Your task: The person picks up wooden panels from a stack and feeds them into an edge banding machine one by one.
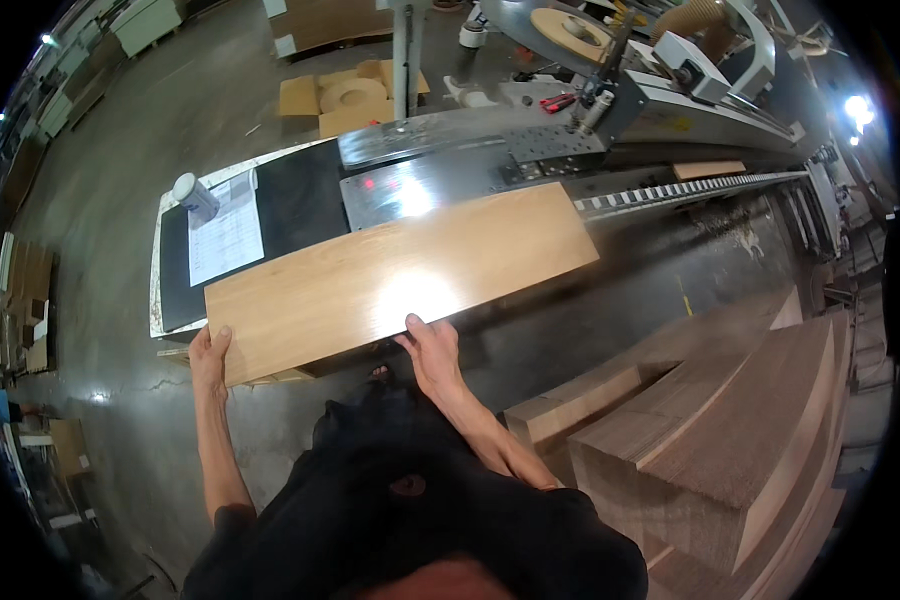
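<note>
A long, light wooden board (320, 295) spans the space in front of me, its right end raised toward the machine and a bright glare on its middle. My left hand (210, 362) grips the board's left end, thumb on top. Along the near edge, right of the board's middle, my right hand (433, 350) holds it too, with the thumb over the edge and the other fingers mostly hidden underneath. Behind the board lies the metal bed (375, 205) of an edge-working machine; whether the board touches it I cannot tell.
A dark-topped side table (305, 190) carries a paper sheet (226, 240) and a white canister (195, 196). The machine's toothed conveyor track (700, 190) runs off to the right. Stacked brown boards (710, 440) stand close on my right. An open carton (345, 95) sits on the floor beyond.
</note>
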`<state>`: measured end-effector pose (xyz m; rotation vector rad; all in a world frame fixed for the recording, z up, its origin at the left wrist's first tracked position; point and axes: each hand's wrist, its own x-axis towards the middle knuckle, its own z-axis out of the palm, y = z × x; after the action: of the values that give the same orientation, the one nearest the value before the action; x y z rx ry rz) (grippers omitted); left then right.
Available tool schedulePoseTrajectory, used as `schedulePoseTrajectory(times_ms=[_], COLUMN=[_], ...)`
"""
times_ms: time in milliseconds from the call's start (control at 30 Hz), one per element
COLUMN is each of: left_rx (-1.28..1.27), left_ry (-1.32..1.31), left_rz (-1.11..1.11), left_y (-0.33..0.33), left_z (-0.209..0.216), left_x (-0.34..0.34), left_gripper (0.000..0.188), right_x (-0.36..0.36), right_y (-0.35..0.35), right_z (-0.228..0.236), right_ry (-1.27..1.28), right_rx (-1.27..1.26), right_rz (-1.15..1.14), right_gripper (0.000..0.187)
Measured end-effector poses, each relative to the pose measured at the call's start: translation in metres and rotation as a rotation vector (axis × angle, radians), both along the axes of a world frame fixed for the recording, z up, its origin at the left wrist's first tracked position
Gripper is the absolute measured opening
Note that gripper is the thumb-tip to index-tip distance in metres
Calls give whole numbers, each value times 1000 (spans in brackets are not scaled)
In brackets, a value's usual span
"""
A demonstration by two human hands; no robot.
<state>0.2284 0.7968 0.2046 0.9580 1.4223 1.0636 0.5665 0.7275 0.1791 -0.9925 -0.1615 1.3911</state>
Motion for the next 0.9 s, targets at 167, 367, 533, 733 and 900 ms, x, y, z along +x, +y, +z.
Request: schedulePoseTrajectory(times_ms=[167,367,533,733,900], left_rx=[23,11,1,26,59], left_ry=[-40,-122,-81,-96,-100], left_rz=[55,38,86,63,58], left_y=[22,61,102,142,157], left_z=[-9,-43,-75,-77,-80], left_x=[-20,-47,-71,-80,-80], left_gripper=[33,37,35,36,50], right_x=[-18,-18,16,45,24], right_y=[37,81,83,93,106], right_z=[1,-17,-6,-30,-31], right_ry=[-37,-155,-887,-1890,-1848], right_rx=[102,105,-48,-90,-189], right_rz=[74,339,555,-155,-123], right_gripper=[20,25,38,88,106])
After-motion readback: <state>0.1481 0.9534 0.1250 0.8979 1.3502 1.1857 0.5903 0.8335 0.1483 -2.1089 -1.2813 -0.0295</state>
